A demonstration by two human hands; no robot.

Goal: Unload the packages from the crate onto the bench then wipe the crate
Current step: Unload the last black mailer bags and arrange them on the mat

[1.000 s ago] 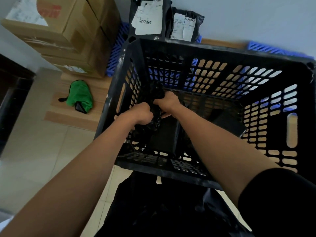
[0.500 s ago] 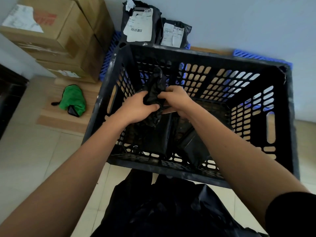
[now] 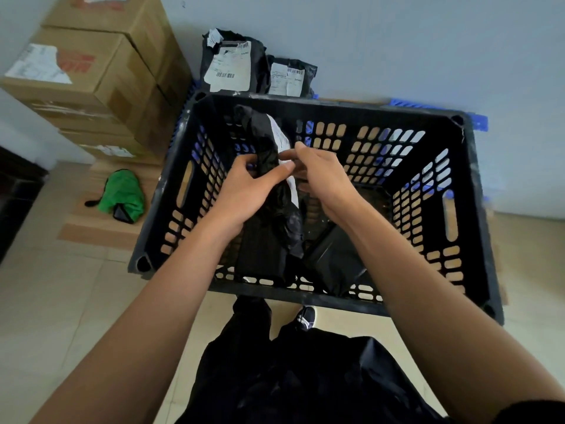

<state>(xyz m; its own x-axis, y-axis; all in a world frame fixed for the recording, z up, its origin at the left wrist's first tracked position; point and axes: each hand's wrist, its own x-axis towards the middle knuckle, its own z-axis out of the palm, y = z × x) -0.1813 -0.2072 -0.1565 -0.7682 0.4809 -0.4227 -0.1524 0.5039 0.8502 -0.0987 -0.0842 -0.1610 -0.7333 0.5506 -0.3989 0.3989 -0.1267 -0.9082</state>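
I see both hands inside the crate [image 3: 470, 209]: my left grip [image 3: 244, 191] and right grip [image 3: 321, 175] each pinch the black package [image 3: 269, 148].

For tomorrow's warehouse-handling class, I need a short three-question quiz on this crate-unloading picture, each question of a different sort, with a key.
1. True or false: both hands grip the same black package above the black crate.
2. Which lies on the floor left of the crate? A. a green cloth B. a red bucket C. a broom
3. Fill in: two labelled packages lean against the ____ behind the crate.

Key: 1 true, left hand and right hand both hold it; 2 A, the green cloth; 3 wall.
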